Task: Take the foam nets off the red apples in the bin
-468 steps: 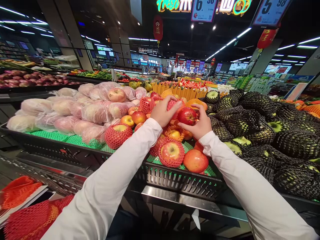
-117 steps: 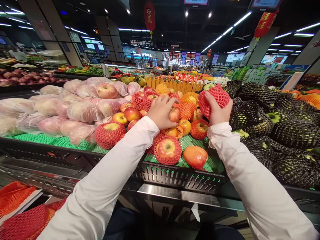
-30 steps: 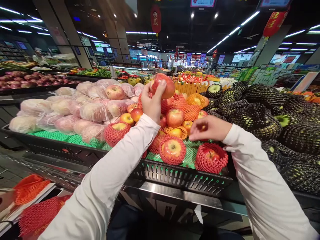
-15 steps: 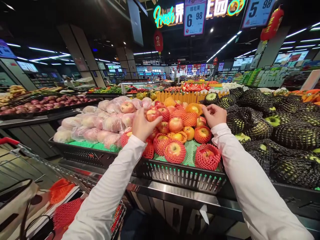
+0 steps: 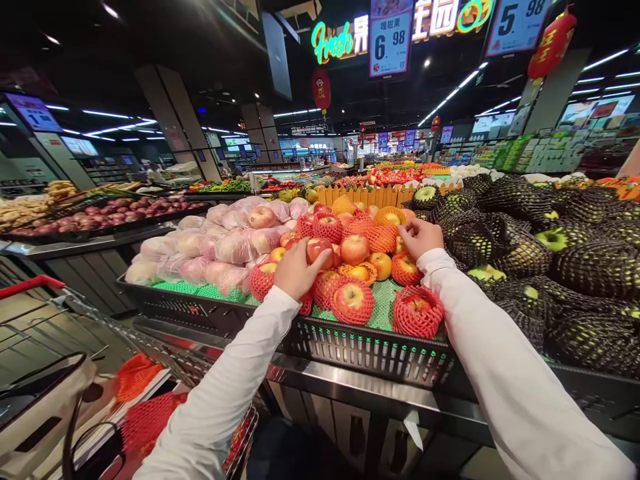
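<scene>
My left hand [image 5: 296, 270] is closed around a red apple [image 5: 319, 253], low over the front of the pile. My right hand [image 5: 424, 239] is at the pile's right side with its fingers bent together. Its fingertips meet a yellow-red apple [image 5: 401, 244], and whether they grip it or a bit of netting is hard to see. Between the hands lie bare apples and apples in foam nets, including a bare pinkish apple [image 5: 355, 249]. Nearer me sit a netted apple [image 5: 353, 301] and another netted apple [image 5: 417, 311] on green matting [image 5: 384, 303].
A black slotted crate [image 5: 370, 348] holds the apples. Plastic-wrapped fruit [image 5: 234, 247] fills its left part. Black-netted green melons [image 5: 590, 260] are heaped at right. At lower left stands a shopping cart [image 5: 35, 283] with a bag [image 5: 43, 400] and a red foam net [image 5: 150, 417].
My left hand has lowered with the apple toward the pile. My right hand has moved slightly down and left onto the apples. The whole view has shifted a little.
</scene>
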A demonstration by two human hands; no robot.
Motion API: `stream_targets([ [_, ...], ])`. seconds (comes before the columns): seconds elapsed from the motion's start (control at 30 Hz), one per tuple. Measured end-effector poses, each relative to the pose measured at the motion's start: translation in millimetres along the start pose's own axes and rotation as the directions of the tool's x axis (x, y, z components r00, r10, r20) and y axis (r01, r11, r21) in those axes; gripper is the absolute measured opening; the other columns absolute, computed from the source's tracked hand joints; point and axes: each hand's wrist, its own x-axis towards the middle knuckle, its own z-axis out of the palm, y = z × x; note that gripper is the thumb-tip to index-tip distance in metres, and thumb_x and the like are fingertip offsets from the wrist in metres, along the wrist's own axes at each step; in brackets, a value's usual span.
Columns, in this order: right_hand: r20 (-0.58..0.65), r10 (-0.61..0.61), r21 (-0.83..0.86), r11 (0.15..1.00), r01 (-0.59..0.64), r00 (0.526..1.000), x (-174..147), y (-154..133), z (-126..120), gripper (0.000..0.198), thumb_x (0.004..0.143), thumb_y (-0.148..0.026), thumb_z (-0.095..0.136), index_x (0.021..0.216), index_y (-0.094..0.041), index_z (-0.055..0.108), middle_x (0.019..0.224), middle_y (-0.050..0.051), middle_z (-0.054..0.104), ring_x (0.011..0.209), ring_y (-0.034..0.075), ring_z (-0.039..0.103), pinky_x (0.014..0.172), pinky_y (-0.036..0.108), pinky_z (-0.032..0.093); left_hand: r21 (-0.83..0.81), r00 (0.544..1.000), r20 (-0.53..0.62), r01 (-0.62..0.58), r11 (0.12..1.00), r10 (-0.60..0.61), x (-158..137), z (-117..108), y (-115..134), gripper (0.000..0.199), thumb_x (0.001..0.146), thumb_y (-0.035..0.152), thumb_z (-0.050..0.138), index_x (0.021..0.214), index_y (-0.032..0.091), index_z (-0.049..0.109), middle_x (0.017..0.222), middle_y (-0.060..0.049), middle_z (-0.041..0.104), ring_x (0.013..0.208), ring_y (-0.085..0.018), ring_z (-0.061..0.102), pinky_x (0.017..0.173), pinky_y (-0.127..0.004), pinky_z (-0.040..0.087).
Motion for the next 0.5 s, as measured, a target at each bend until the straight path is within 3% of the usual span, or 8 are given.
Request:
stream_targets([
  [0.2,-0.008,0.0,-0.024,1.0,-0.001,1.0,1.8,-2.7,2.0,0.023,0.097,-0.012,0.08,0.078,-0.014,0.068,0.065,-0.004,0.053,0.065,0.019,0.058,0.06,0.024,0.034,-0.04,0.978,-0.034,-0.206,0.978,0.204,-16.8,9.3,-15.6,0.096,0.094,0.065,0.045,0.158,0.002,0.01,0.154,-0.022,0.033,0.141,-0.036,0.037,0.116,-0.05,0.031],
  [0.33,0.005,0.003,-0.006,1.0,-0.003,1.0,-0.9,-9.5,1.4,0.022,0.096,-0.014,0.08,0.077,-0.014,0.068,0.063,-0.004,0.052,0.065,0.02,0.058,0.059,0.025,0.033,0.036,0.923,-0.117,-0.365,0.93,0.367,-59.8,-2.9,-25.4,0.083,0.099,0.057,0.04,0.161,0.014,0.005,0.161,-0.017,0.02,0.149,-0.032,0.023,0.12,-0.05,0.025],
  [0.43,-0.003,-0.039,0.094,0.995,0.039,0.999,-4.9,-16.9,2.0,0.024,0.094,-0.013,0.08,0.075,-0.014,0.066,0.062,-0.004,0.051,0.061,0.019,0.056,0.059,0.024,0.035,0.105,0.871,-0.234,-0.419,0.902,0.432,-100.1,-17.9,-62.7,0.08,0.097,0.054,0.044,0.161,0.018,0.011,0.159,-0.018,0.025,0.147,-0.034,0.026,0.118,-0.054,0.024],
  [0.5,-0.036,-0.097,0.188,0.977,0.102,0.995,-7.9,-21.6,1.9,0.025,0.094,-0.011,0.077,0.073,-0.014,0.064,0.061,-0.005,0.05,0.057,0.017,0.054,0.058,0.024,0.036,0.196,0.823,-0.365,-0.389,0.9,0.435,-127.5,-27.4,-111.3,0.083,0.091,0.048,0.054,0.159,0.015,0.019,0.152,-0.024,0.034,0.142,-0.04,0.033,0.113,-0.06,0.028],
])
